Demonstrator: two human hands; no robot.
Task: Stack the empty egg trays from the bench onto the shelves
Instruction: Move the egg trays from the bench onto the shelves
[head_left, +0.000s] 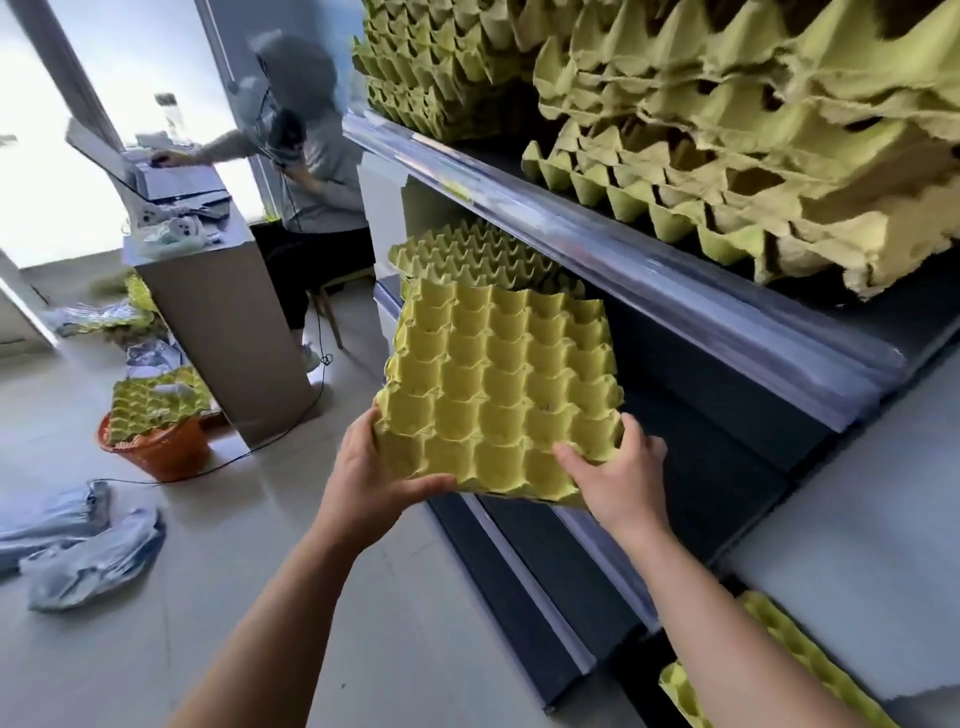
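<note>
I hold a yellow-green empty egg tray (498, 384) tilted in front of the middle shelf (675, 457). My left hand (374, 478) grips its near left corner and my right hand (613, 478) grips its near right edge. Behind it, another egg tray (467, 249) lies on the same shelf at the far end. On the upper shelf (597, 228) stand tall stacks of egg trays (727, 130). A further egg tray (779, 670) shows at the bottom right, partly under a white surface.
A person (306, 156) sits at a grey counter (218, 322) at the back left. On the floor an orange basket (161, 447) holds egg trays, with a cable and grey-blue bags (88, 556) nearby. A lower shelf (545, 597) juts out below.
</note>
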